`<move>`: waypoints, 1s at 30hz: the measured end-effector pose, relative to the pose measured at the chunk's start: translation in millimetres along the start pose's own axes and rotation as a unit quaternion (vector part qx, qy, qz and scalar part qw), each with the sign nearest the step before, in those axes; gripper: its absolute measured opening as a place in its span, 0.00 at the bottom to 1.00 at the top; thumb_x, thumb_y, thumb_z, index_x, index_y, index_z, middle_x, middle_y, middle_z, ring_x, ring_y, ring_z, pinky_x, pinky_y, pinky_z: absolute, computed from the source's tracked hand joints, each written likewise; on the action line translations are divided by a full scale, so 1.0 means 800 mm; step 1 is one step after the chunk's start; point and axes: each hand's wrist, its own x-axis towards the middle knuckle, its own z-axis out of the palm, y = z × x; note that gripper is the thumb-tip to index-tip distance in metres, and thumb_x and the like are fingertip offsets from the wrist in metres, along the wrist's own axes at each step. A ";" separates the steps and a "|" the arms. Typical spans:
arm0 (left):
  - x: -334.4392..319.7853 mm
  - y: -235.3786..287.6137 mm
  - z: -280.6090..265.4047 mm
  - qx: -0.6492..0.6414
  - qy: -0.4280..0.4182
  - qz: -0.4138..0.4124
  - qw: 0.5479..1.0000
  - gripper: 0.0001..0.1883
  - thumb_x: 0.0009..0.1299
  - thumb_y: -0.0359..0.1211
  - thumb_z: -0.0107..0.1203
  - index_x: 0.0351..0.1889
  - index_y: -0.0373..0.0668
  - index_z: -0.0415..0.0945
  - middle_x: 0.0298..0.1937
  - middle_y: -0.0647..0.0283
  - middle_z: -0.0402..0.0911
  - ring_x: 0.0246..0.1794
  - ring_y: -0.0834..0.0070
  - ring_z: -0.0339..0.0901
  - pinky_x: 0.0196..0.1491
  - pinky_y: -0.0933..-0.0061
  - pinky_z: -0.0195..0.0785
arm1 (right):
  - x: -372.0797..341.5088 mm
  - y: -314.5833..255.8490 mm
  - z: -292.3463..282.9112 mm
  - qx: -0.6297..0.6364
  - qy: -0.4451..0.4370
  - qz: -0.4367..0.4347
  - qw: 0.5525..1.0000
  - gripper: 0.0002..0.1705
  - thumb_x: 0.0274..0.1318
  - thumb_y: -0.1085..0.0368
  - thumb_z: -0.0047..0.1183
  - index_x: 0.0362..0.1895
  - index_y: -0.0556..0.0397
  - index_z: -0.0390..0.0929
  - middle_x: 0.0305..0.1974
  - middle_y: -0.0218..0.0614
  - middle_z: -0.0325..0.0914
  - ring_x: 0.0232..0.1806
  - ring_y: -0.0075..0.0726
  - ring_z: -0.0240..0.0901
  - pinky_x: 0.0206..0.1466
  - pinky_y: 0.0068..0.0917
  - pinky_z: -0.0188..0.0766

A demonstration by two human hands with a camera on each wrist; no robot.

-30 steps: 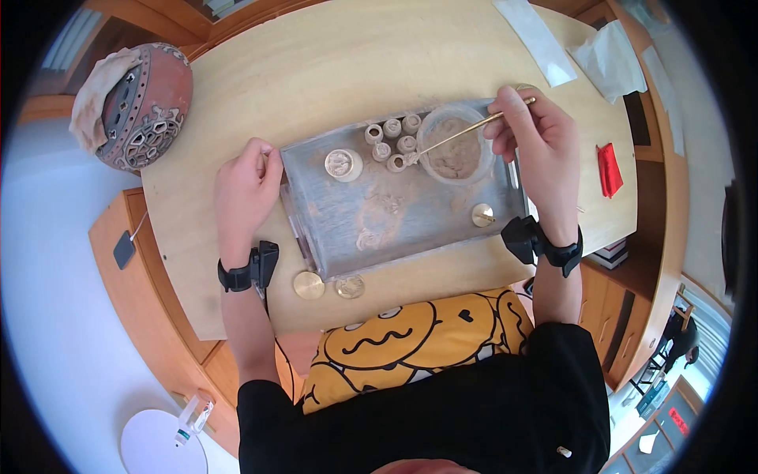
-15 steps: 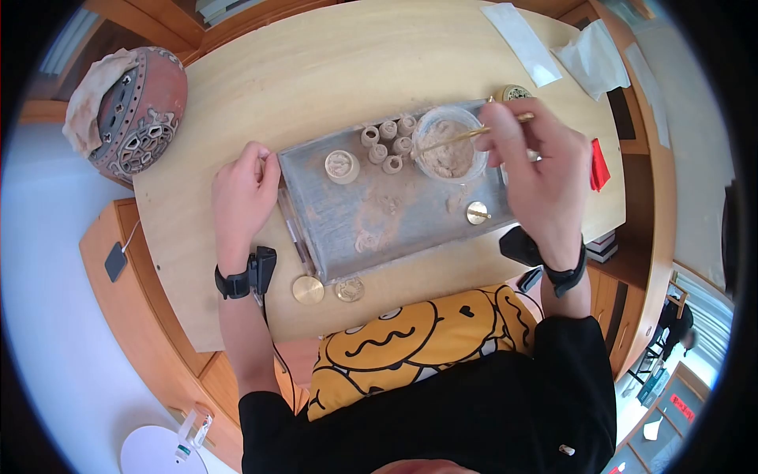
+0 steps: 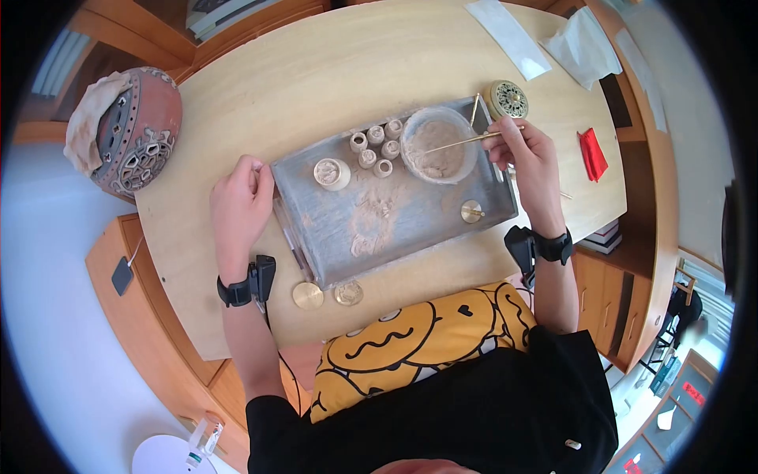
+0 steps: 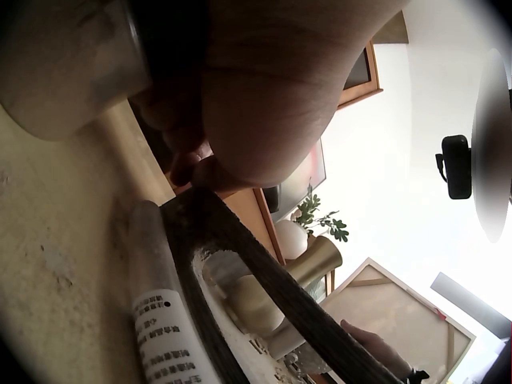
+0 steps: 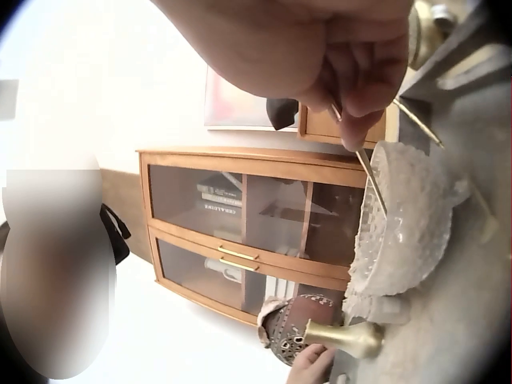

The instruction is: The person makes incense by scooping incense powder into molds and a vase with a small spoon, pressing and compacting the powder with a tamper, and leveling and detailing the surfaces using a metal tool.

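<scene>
My right hand [image 3: 530, 158] pinches a slim brass stick [image 3: 466, 142] over the tray's right side. Its far end dips into beige powder in a textured glass bowl [image 5: 416, 216]; the tip's shape is buried. My left hand [image 3: 238, 201], fingers curled, holds the back left corner of the grey tray [image 3: 332, 245]. In the left wrist view its fingertips meet the dark wooden corner. Several small powder-coated bottles [image 3: 383, 168] stand just left of the bowl. Farther left is a flared brass cup [image 5: 360, 339] topped with powder. A knobbed brass lid [image 3: 471, 212] lies in the tray at front right.
Another brass stick [image 3: 474, 110] leans at the tray's back right corner, near a brass burner [image 3: 505, 100] with a pierced top. Two brass discs [image 3: 308, 295] lie in front. A red pouch [image 3: 592, 155] lies right, a large red-brown pot [image 3: 146, 134] left, and white paper [image 3: 509, 38] behind.
The brass stick's tip has gone from a small bottle's mouth, with a clump of powder there, back into the bowl. My left hand has stayed at the tray corner.
</scene>
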 end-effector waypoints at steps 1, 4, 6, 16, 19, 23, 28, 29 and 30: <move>0.000 0.000 0.000 0.001 0.000 -0.003 1.000 0.08 0.72 0.30 0.52 0.33 0.36 0.71 0.14 0.61 0.59 0.14 0.76 0.55 0.21 0.70 0.50 | 0.000 0.001 0.000 0.023 0.003 0.020 1.000 0.18 0.71 0.58 0.47 0.41 0.61 0.79 0.30 0.33 0.82 0.28 0.19 0.72 0.32 0.17 0.68; 0.001 0.001 0.000 0.016 -0.007 -0.019 1.000 0.07 0.70 0.31 0.54 0.32 0.38 0.72 0.14 0.57 0.65 0.13 0.63 0.65 0.22 0.63 0.57 | 0.003 0.002 -0.006 0.069 -0.003 0.023 0.997 0.18 0.71 0.56 0.46 0.40 0.61 0.79 0.30 0.33 0.81 0.27 0.19 0.72 0.32 0.17 0.67; 0.001 0.001 0.000 0.014 -0.006 -0.018 1.000 0.07 0.70 0.31 0.54 0.32 0.38 0.72 0.14 0.57 0.65 0.13 0.64 0.65 0.22 0.63 0.57 | 0.005 0.000 -0.008 0.074 -0.002 0.012 0.997 0.18 0.71 0.56 0.46 0.40 0.60 0.79 0.30 0.33 0.81 0.27 0.19 0.72 0.32 0.17 0.67; -0.001 0.001 -0.001 0.009 -0.004 -0.011 1.000 0.07 0.70 0.31 0.55 0.31 0.39 0.71 0.13 0.58 0.66 0.13 0.64 0.66 0.21 0.64 0.57 | 0.001 -0.049 0.024 -0.006 -0.041 -0.043 0.998 0.18 0.70 0.57 0.48 0.37 0.61 0.79 0.26 0.33 0.82 0.25 0.18 0.73 0.29 0.18 0.67; -0.001 0.004 -0.002 0.015 -0.004 -0.007 1.000 0.07 0.70 0.31 0.55 0.32 0.39 0.72 0.13 0.58 0.66 0.13 0.63 0.66 0.22 0.63 0.58 | -0.009 -0.062 0.043 -0.109 -0.029 -0.110 0.988 0.15 0.67 0.60 0.54 0.35 0.61 0.80 0.22 0.33 0.80 0.20 0.21 0.72 0.25 0.21 0.67; -0.001 0.003 -0.002 0.022 0.000 0.000 1.000 0.07 0.70 0.32 0.55 0.32 0.40 0.72 0.13 0.57 0.66 0.14 0.62 0.67 0.22 0.63 0.58 | -0.024 -0.083 0.049 -0.187 -0.023 -0.223 0.956 0.11 0.63 0.63 0.58 0.34 0.60 0.80 0.21 0.35 0.80 0.18 0.25 0.72 0.23 0.23 0.67; -0.001 0.003 -0.003 0.027 -0.003 0.001 1.000 0.07 0.70 0.31 0.55 0.32 0.40 0.72 0.14 0.57 0.67 0.14 0.61 0.68 0.22 0.62 0.59 | -0.037 -0.103 0.037 -0.289 0.000 -0.308 0.907 0.09 0.61 0.66 0.58 0.34 0.60 0.80 0.22 0.38 0.80 0.19 0.28 0.75 0.24 0.23 0.68; -0.001 0.002 -0.002 0.026 -0.002 -0.001 1.000 0.07 0.70 0.31 0.55 0.32 0.40 0.72 0.14 0.57 0.67 0.14 0.61 0.68 0.22 0.62 0.59 | -0.036 -0.100 0.033 -0.290 -0.001 -0.308 0.906 0.09 0.61 0.66 0.58 0.34 0.60 0.80 0.22 0.38 0.80 0.19 0.28 0.75 0.24 0.23 0.68; -0.001 0.001 -0.002 0.025 0.000 0.004 1.000 0.07 0.69 0.31 0.55 0.32 0.40 0.72 0.14 0.57 0.67 0.14 0.61 0.68 0.22 0.61 0.59 | -0.032 -0.096 0.026 -0.268 0.026 -0.275 0.923 0.09 0.62 0.66 0.57 0.33 0.60 0.80 0.22 0.37 0.80 0.19 0.28 0.75 0.24 0.23 0.68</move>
